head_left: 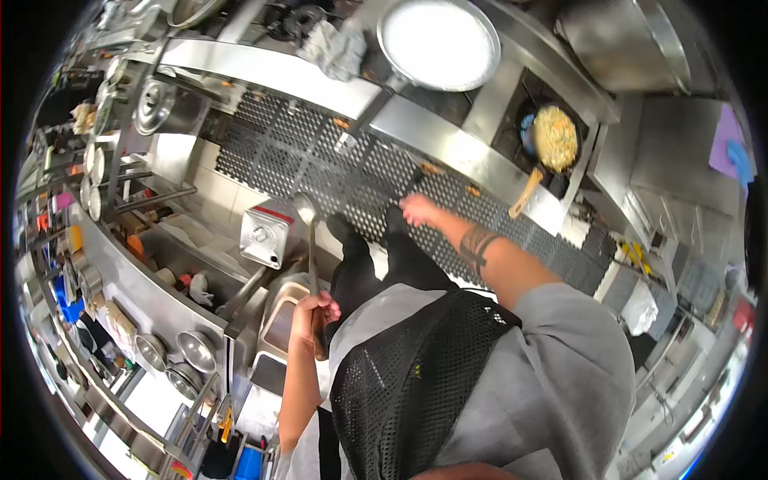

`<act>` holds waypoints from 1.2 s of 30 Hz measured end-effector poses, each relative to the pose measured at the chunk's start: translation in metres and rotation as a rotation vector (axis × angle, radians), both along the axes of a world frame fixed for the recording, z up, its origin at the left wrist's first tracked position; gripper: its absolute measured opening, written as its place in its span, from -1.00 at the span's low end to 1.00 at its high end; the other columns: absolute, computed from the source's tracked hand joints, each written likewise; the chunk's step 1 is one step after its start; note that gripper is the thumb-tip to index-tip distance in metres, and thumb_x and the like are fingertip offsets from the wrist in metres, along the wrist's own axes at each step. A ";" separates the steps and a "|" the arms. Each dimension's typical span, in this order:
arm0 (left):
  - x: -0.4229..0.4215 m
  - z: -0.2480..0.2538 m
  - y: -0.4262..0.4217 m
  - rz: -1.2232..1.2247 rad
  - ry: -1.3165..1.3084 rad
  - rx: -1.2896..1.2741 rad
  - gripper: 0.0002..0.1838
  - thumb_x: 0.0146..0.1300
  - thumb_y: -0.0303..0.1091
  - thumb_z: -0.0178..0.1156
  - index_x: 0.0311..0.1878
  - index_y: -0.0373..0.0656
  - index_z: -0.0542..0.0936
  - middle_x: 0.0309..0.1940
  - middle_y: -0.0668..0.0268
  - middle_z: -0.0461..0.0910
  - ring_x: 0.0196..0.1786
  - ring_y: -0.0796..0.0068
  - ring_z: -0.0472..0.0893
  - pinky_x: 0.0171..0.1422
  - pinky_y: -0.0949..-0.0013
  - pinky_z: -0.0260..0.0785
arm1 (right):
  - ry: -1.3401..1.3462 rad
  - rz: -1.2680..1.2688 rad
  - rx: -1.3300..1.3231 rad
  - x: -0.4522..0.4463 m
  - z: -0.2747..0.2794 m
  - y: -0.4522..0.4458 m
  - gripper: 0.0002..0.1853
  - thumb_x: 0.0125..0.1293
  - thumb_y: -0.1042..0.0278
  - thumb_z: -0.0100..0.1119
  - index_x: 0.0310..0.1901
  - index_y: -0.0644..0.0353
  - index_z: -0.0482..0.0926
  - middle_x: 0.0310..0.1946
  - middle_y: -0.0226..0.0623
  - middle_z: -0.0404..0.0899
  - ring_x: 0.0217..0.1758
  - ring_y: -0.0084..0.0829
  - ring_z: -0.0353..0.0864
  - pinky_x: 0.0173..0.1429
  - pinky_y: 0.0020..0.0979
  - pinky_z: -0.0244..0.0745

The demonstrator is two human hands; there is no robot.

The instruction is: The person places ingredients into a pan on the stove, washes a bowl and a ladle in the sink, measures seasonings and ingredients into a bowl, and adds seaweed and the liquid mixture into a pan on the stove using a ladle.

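My left hand (312,318) is closed around the long handle of a metal ladle (313,256). The ladle's round bowl (305,207) points away from me, beside a rectangular metal tin (265,237) with a red edge. My right hand (418,210) is stretched out in front, over the floor mat, with its fingers loosely curled and nothing visible in them. To its right, a frying pan with a wooden handle (526,193) sits on the stove, holding yellowish cooked food (555,138). Farther ahead is a large pan (438,44) with a bright white surface.
Perforated black mats (296,152) cover the floor. A crumpled grey cloth (334,50) lies on the steel counter edge ahead. At left stand a steel counter (120,264), metal bowls (196,350) and rectangular containers (280,320). A large pot (616,48) is at upper right.
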State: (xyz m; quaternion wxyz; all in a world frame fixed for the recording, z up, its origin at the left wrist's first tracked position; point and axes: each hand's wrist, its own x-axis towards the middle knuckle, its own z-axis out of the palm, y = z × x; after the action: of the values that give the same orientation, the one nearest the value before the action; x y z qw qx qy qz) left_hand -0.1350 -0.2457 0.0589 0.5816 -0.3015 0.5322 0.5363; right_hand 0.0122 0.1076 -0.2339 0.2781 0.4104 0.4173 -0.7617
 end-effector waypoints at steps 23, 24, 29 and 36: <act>-0.317 0.028 -0.136 -0.616 0.828 -0.495 -0.64 0.16 -0.33 0.18 -0.06 -0.41 0.57 -0.33 -0.21 0.68 -0.15 -0.17 0.71 -0.03 -0.04 0.53 | 0.615 0.706 0.617 -0.537 0.310 -0.094 -0.64 0.46 0.15 0.19 0.05 0.30 0.65 -0.17 -0.23 0.73 -0.18 -0.39 0.70 0.01 -0.32 0.58; -0.328 0.031 -0.145 -0.471 0.599 -0.440 -0.66 0.18 -0.32 0.18 -0.05 -0.36 0.58 -0.29 -0.21 0.68 -0.10 -0.23 0.69 0.04 -0.10 0.51 | 0.594 0.646 0.574 -0.561 0.321 -0.096 -0.65 0.47 0.19 0.18 0.07 0.31 0.63 -0.18 -0.27 0.72 -0.21 -0.46 0.67 -0.04 -0.38 0.58; -0.383 0.046 -0.145 -0.446 0.934 -0.807 -0.71 0.23 -0.24 0.24 -0.08 -0.22 0.58 -0.35 -0.08 0.70 -0.22 -0.11 0.71 -0.10 -0.03 0.53 | 0.701 0.436 0.434 -0.704 0.343 -0.090 -0.73 0.53 0.28 0.12 0.09 0.27 0.60 -0.20 -0.37 0.69 -0.30 -0.61 0.66 -0.21 -0.55 0.57; -0.540 0.091 -0.131 0.112 1.016 -0.284 -0.52 0.35 -0.54 0.24 0.32 -0.28 0.41 -0.40 0.41 0.52 -0.43 0.65 0.50 -0.32 0.46 0.41 | 0.765 0.082 0.196 -0.990 0.334 -0.087 -0.71 0.48 0.29 0.19 0.11 0.24 0.52 -0.24 -0.33 0.63 -0.34 -0.53 0.62 -0.25 -0.46 0.54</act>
State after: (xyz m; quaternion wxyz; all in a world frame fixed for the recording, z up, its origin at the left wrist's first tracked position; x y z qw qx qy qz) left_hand -0.6751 -0.3769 0.1497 0.1744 -0.1072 0.7973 0.5678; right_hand -0.9778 0.0204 0.0999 0.0924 0.1047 0.5774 -0.8044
